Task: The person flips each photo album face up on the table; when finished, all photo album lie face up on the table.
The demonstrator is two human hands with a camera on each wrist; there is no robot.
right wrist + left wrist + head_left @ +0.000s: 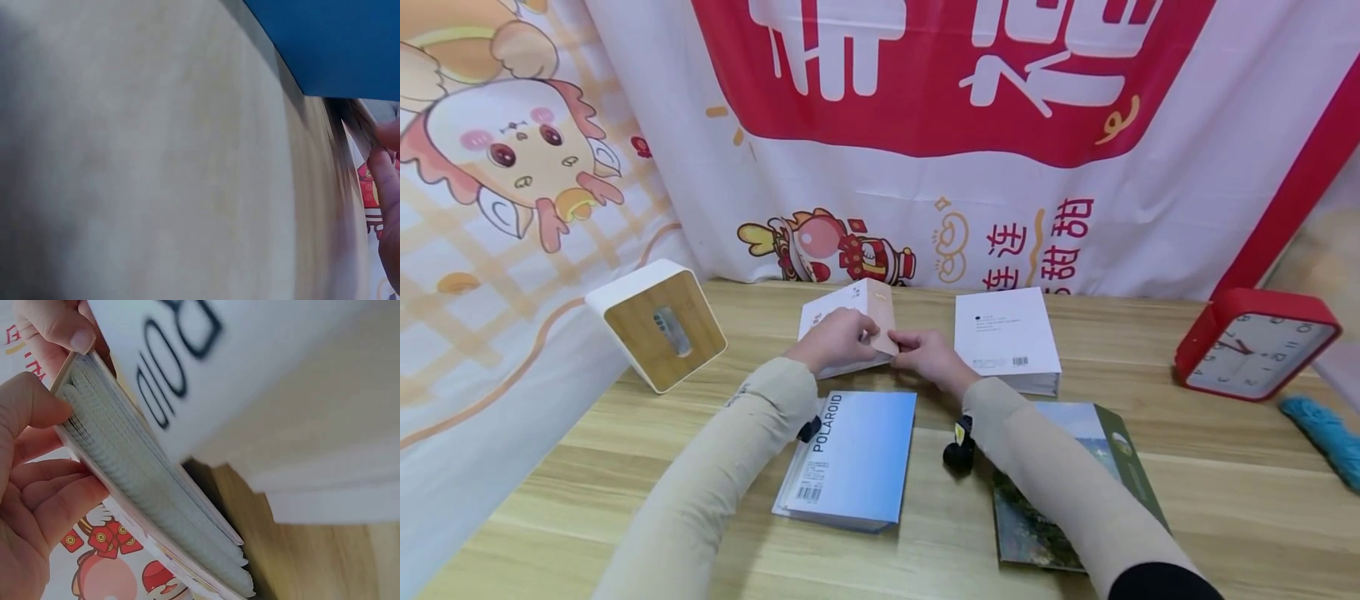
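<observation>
A thick photo album (882, 310) with a white cover and pale pink spine stands tilted at the back of the table. My left hand (842, 337) grips it, thumb on the spine side and fingers at the other face in the left wrist view, where its many pages (144, 469) show edge-on. With thumb and finger my right hand (931, 358) pinches the album's near corner. A blue album marked POLAROID (865, 458) lies just in front of my hands. In the right wrist view only part of my right hand (389, 194) shows, at the right edge.
A white book (1003, 333) lies right of my hands. Under my right forearm is a green picture-covered book (1120, 450). A wood-faced white box (658, 325) stands left, a red clock (1255, 346) and blue yarn (1322, 437) right. A printed curtain (850, 183) hangs behind.
</observation>
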